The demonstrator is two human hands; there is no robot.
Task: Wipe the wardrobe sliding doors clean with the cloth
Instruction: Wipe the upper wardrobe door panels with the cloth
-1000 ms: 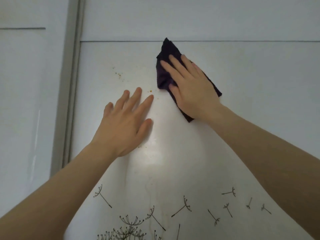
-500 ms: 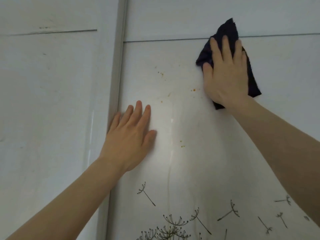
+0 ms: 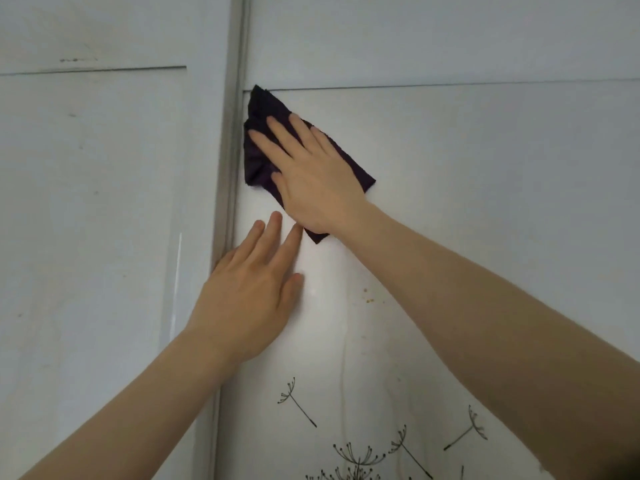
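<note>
Glossy white door [image 3: 467,161], dandelion print [image 3: 360,459], right hand [image 3: 318,178] pressing dark cloth [image 3: 259,157], left hand [image 3: 246,299] on door, all fingers [image 3: 268,237] straight.

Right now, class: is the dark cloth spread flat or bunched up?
Flat, loosely folded: the dark purple cloth lies against the sliding door under the flat right hand, its corners showing.

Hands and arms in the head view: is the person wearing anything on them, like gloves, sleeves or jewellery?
Nothing shows. The left hand and right hand are bare: no gloves, rings or markings. The left forearm and right forearm are uncovered to the picture's edge, with no sleeve, watch or bracelet in view.
</note>
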